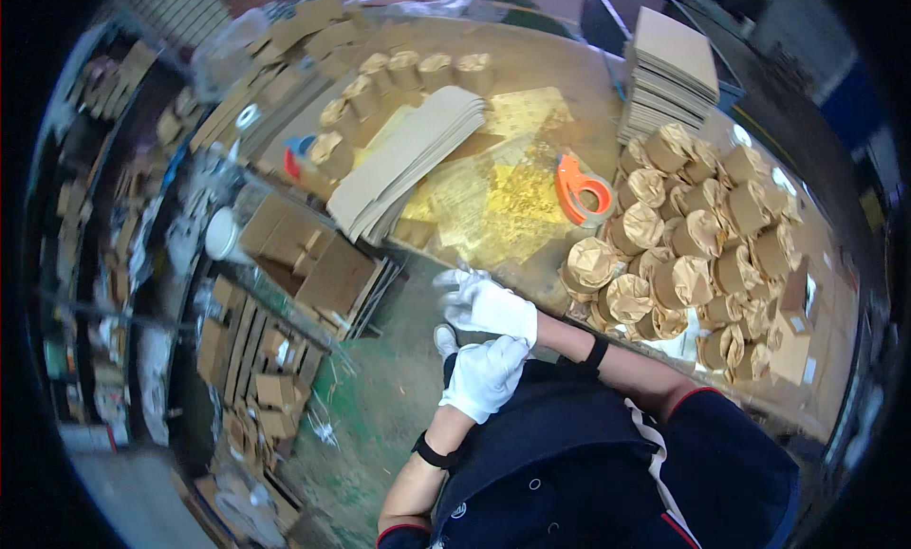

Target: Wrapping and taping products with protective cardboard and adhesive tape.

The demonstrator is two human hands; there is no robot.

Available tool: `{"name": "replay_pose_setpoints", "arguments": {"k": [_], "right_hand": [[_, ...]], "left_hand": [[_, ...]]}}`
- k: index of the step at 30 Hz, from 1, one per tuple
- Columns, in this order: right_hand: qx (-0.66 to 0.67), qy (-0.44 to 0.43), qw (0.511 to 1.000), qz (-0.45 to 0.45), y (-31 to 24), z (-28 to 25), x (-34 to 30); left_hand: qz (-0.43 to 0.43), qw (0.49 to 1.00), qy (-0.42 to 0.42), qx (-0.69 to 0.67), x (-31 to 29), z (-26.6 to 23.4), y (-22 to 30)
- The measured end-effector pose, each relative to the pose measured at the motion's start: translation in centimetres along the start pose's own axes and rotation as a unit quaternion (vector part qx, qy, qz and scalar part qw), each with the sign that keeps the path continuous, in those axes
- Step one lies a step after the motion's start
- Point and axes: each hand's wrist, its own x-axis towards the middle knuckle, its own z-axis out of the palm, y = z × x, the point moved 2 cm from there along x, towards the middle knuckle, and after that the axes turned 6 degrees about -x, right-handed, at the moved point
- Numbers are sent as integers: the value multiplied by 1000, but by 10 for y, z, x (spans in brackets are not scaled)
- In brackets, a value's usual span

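Both my hands wear white gloves and meet in front of my body, by the table's near edge. My left hand [486, 378] is closed at the cuff of the right glove [525, 323], gripping it at the wrist. My right hand [489, 304] stretches out above it, fingers apart and somewhat blurred, with nothing visible in them. Beyond it on the table lie a stack of flat cardboard pieces [408, 160] and an orange tape dispenser [581, 190]. Many paper-wrapped, cup-shaped bundles [683, 281] crowd the table's right side.
Yellow sheeting [503, 203] covers the table's middle. More wrapped bundles [403, 70] line its far left, and a tall cardboard stack [669, 74] stands at the far right. An open cardboard box [304, 255] sits left of me, with a wooden pallet [251, 350] and loaded shelves [104, 236] beyond.
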Motion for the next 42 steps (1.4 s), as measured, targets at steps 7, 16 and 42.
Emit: {"name": "replay_pose_setpoints", "arguments": {"k": [7,16,42], "right_hand": [[110,156,967,168,15,-7,21],[296,252,868,310,1,-36,25],[-401,170,684,586,204,-143,-9]], "left_hand": [[130,966,-167,-147,40,-27,-55],[137,935,-256,-206,64,-30,-100],[-338,879,-241,234,212,-112,-370]]}}
